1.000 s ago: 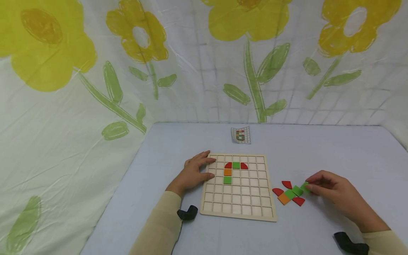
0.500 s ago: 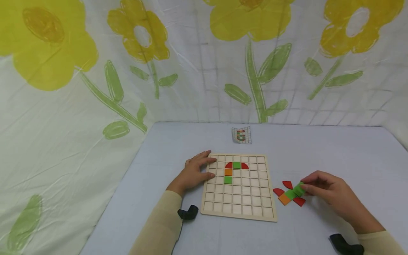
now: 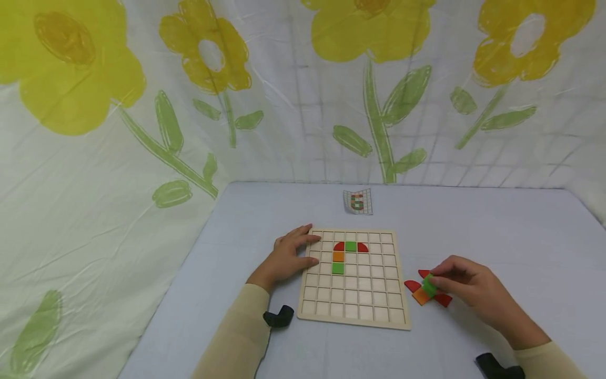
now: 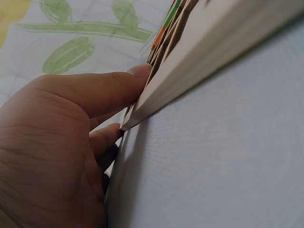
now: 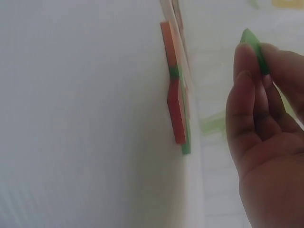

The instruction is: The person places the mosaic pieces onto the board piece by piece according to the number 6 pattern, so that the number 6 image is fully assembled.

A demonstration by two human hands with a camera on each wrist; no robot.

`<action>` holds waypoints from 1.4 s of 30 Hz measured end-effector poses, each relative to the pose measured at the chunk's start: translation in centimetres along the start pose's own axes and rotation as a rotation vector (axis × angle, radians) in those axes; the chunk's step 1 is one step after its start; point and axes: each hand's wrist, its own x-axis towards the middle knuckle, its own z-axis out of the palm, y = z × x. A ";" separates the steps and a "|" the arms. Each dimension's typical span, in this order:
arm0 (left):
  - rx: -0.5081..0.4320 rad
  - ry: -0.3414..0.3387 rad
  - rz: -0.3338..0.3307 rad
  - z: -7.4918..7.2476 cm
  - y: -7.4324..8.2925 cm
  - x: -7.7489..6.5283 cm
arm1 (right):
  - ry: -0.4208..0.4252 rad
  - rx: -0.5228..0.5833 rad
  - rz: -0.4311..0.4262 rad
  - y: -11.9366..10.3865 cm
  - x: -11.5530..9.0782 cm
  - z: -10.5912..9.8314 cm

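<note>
A wooden grid board lies on the table, with red rounded, green square and orange square tiles set in its upper cells. My left hand rests on its left edge, thumb on the frame and fingers spread; the left wrist view shows the thumb over the rim. My right hand pinches a green tile between thumb and fingertips, lifted above the loose tiles. Under and beside it lie an orange tile and red rounded tiles. Fingers partly cover this group.
Behind the board lies a small pattern card with a coloured grid picture. A white cloth covers the table. A flower-printed curtain hangs at the back and left.
The right hand has moved left over the loose tiles, carrying the green tile from the right end of the group. My left hand and the board have stayed put.
</note>
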 end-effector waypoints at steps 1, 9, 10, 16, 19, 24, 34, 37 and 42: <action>0.004 0.000 0.000 0.0 0.0 0.0 | -0.001 0.007 -0.006 -0.1 0.1 0.2; 0.010 -0.004 -0.001 0.0 -0.1 0.1 | -0.031 0.024 -0.085 -0.8 0.6 1.4; 0.006 -0.006 0.000 0.0 -0.1 0.0 | -0.035 0.023 -0.085 -0.9 0.6 1.5; -0.007 -0.007 0.012 -0.1 0.0 0.0 | -0.058 0.021 -0.056 -1.9 1.2 2.1; 0.001 -0.009 0.014 -0.1 -0.1 0.0 | -0.067 0.026 -0.040 -2.5 1.7 2.5; 0.001 -0.007 0.015 -0.1 0.1 0.0 | -0.088 0.038 -0.031 -3.6 2.4 3.2; -0.009 -0.004 0.016 -0.2 0.1 0.0 | -0.135 0.100 -0.038 -5.4 4.2 5.0; -0.008 0.001 0.025 -0.2 -0.1 0.0 | -0.152 0.119 -0.045 -6.0 4.7 5.6; 0.004 0.000 0.036 -0.1 -0.2 0.1 | -0.176 0.159 -0.070 -6.6 5.5 6.7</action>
